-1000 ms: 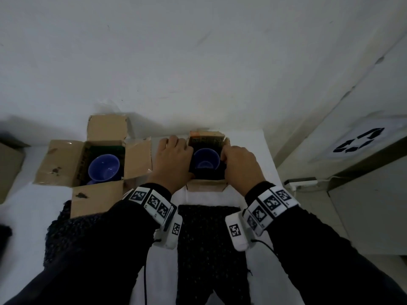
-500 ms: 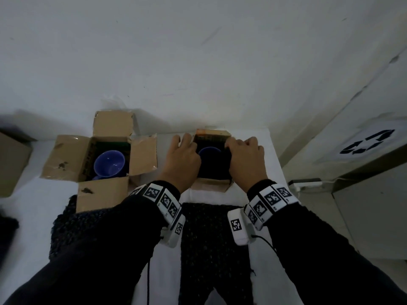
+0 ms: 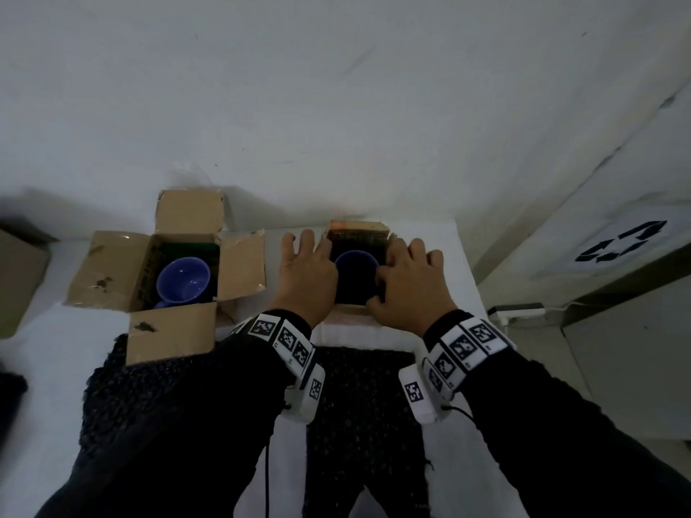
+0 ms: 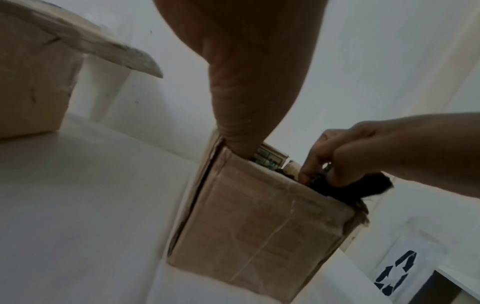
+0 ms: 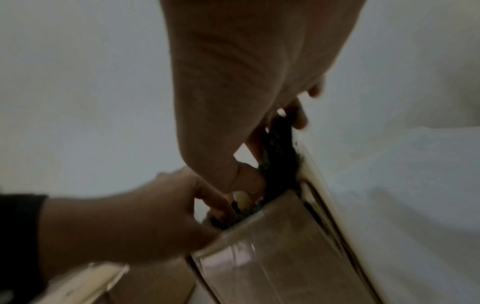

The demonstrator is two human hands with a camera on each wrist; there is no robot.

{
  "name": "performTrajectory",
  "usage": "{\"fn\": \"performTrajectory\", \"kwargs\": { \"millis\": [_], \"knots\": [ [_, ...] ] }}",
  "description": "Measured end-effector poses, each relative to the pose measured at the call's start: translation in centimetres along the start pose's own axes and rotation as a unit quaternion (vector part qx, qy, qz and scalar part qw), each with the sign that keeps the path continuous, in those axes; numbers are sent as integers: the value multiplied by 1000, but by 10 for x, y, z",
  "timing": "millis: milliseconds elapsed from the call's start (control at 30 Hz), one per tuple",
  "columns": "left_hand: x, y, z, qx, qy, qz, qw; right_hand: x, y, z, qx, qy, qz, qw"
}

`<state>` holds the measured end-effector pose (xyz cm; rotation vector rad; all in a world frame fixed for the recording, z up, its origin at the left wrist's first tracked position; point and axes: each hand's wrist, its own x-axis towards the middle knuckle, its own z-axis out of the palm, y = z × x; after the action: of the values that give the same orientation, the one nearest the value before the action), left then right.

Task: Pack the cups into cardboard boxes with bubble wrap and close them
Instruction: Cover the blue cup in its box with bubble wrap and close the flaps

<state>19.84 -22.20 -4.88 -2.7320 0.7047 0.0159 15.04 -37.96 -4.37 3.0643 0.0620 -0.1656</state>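
A small cardboard box [image 3: 357,231] stands at the back of the white table [image 3: 56,349], holding a blue cup [image 3: 357,261] bedded in dark wrap [image 3: 355,291]. My left hand [image 3: 304,272] lies over the box's left side with its fingers spread and straight. In the left wrist view its thumb [image 4: 239,142] dips into the near left corner of the box [image 4: 259,222]. My right hand [image 3: 409,284] curls over the right edge and pinches the dark wrap [image 5: 279,148], which sticks out above the rim [image 4: 369,185].
A second box [image 3: 112,271] stands to the left with all flaps open and a blue cup [image 3: 183,280] inside. Dark wrap sheets [image 3: 359,405] lie in front. Another box [image 3: 18,271] is at the far left. A wall rises close behind; the table's edge [image 3: 467,274] is to the right.
Both hands slid farther along the box's sides. My left fingers spread out straight, and my right hand curled in over the right edge onto the wrap.
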Motion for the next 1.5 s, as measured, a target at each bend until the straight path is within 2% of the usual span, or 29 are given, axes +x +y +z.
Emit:
{"fn": "performTrajectory", "kwargs": {
  "millis": [67, 133, 267, 333, 467, 533, 633, 700, 767, 900, 967, 1100, 1200, 1333, 1500],
  "knots": [
    [1, 1, -2, -1, -7, 0, 1000, 0, 8, -4, 43, -49, 8, 998],
    [3, 2, -2, 2, -19, 9, 1000, 4, 12, -7, 46, -58, -9, 997],
    [6, 0, -9, -9, -36, 21, 999, 14, 8, -9, 91, 58, -12, 994],
    [4, -3, -11, -17, -43, 27, 999, 19, 7, -7, 93, 80, -19, 992],
    [-5, -9, 3, -60, -1, 42, 997, 23, -4, 1, 100, 83, -12, 991],
    [-12, -10, 13, -77, 17, 59, 995, 18, -9, 7, 60, 75, -8, 995],
    [-20, -13, 22, -95, 21, 78, 992, 12, -11, 14, 8, 104, 17, 994],
    [-23, -15, 21, -99, 20, 85, 991, 11, -7, 20, 13, 123, 19, 992],
    [-23, -15, 20, -82, 42, 102, 990, 11, -2, 25, 42, 129, 7, 991],
    [-23, -8, 24, -67, 79, 182, 978, 12, 4, 28, 49, 118, -55, 990],
    [-25, -6, 29, -86, 79, 183, 976, 11, 8, 23, 32, 117, -59, 991],
    [-31, -3, 35, -81, 73, 184, 977, 2, 14, 20, -9, 140, -12, 990],
    [-32, 1, 30, -93, 58, 166, 980, -1, 9, 25, -23, 145, -5, 989],
    [-33, 6, 23, -86, 26, 144, 985, -3, -3, 36, 2, 99, -3, 995],
    [-33, 12, 22, -80, -7, 127, 989, 9, -15, 31, 54, 17, 39, 998]
  ]
}}
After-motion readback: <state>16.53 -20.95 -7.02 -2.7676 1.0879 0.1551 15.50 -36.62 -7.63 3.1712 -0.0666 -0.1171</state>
